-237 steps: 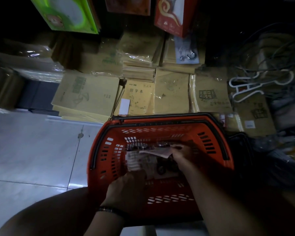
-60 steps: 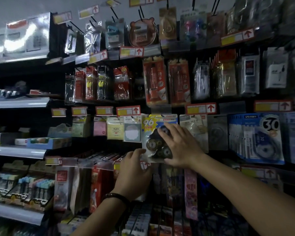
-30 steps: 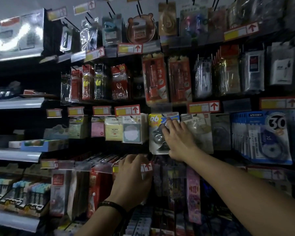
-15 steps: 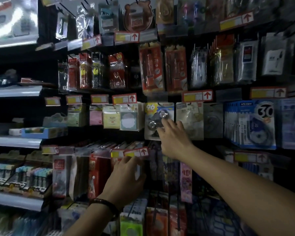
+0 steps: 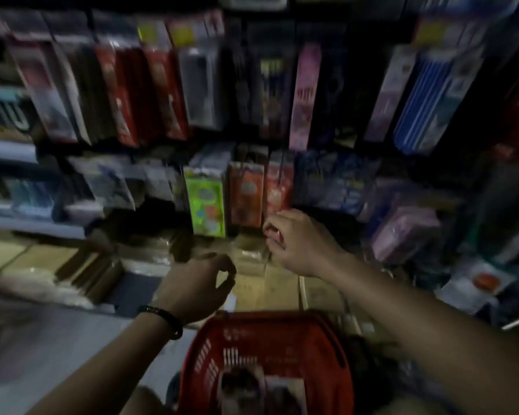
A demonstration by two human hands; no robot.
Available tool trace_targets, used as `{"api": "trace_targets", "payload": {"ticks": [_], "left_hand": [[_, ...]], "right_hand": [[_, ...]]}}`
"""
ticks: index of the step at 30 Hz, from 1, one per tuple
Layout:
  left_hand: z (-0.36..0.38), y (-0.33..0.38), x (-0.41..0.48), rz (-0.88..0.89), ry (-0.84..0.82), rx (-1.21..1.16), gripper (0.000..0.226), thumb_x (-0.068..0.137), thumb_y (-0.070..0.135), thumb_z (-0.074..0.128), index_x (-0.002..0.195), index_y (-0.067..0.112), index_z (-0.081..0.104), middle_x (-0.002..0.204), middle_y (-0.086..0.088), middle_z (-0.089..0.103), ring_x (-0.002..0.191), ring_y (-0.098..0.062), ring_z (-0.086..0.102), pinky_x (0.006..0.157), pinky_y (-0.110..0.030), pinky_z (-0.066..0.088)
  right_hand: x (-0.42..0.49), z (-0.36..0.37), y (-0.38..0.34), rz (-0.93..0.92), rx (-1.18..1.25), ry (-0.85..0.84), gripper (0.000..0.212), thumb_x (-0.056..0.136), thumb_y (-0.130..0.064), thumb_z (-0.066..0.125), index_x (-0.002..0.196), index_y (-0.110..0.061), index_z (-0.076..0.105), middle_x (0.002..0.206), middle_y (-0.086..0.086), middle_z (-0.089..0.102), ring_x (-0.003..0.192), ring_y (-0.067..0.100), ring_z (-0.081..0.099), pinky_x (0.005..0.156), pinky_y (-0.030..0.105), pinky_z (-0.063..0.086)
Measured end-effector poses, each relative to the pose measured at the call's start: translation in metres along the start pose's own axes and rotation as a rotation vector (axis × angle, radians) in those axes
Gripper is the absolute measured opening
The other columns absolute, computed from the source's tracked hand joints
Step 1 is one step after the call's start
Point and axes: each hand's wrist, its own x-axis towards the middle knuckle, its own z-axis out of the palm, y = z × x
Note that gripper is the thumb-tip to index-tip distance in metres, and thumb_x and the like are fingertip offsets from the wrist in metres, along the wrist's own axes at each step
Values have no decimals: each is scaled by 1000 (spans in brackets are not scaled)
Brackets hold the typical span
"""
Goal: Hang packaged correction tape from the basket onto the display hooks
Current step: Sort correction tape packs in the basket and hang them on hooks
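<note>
The view is blurred and dim. A red plastic basket sits on the floor at the bottom centre, with pale packaged items lying inside it. My left hand, with a dark band on its wrist, hovers above the basket's far left rim with loosely curled fingers and nothing in it. My right hand is higher and to the right, in front of the lowest hanging packs, fingers curled and apart, holding nothing. The hooks with correction tape are out of view above.
Hanging packs fill the display wall above, among them a green pack and orange-red packs. Stacks of brown exercise books lie on the low shelf at left. More packaged goods crowd the right side.
My head has tilted down from the hooks to the basket. My right hand has left the hung correction tape pack, and both hands have dropped toward the basket.
</note>
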Motion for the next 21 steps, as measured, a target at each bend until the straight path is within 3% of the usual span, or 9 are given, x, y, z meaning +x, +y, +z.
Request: {"api": "trace_targets", "payload": {"ticks": [5,10,15,17,19,21], "left_hand": [[95,-24,-24,-77,-220,-58,20,100,38,62,117,29,68,114,4,66,104,-24,68,82,-40,58],[172,-41,-26,-111,-376,-109,40,97,35,62,137,31,66,143,4,66,129,-24,63,100,-36,53],[254,-64,-20,-202,-572,-46,33,103,44,50,133,33,59,132,0,68,116,-24,68,97,-44,59],[280,-68,-24,-249,-653,-54,42,102,45,51,142,35,52,136,-1,65,117,-26,68,97,-45,59],[297,-69,-25,-277,-785,-69,48,100,48,49,146,33,47,139,-2,64,118,-27,69,98,-46,59],[306,-67,-24,-249,-865,-38,44,102,47,46,143,30,50,139,-3,65,119,-28,68,99,-44,58]], "right_hand": [[-70,122,38,275,186,-239,25,96,-40,58,118,-28,63,113,-9,62,103,14,61,83,39,56],[-132,234,67,597,365,-408,17,93,-26,71,110,-24,69,98,-7,68,87,10,67,69,21,53],[-183,359,96,878,483,-535,12,81,-17,71,90,-23,65,86,2,70,83,23,67,73,38,54],[-222,451,129,994,511,-604,12,78,-30,70,82,-20,65,84,4,72,80,26,68,69,39,53],[-233,477,128,1004,542,-622,24,82,-39,65,73,-16,67,75,4,72,69,25,68,63,43,59],[-230,493,119,1033,553,-663,24,91,-22,63,71,-10,71,69,7,68,62,21,64,59,33,58]]}}
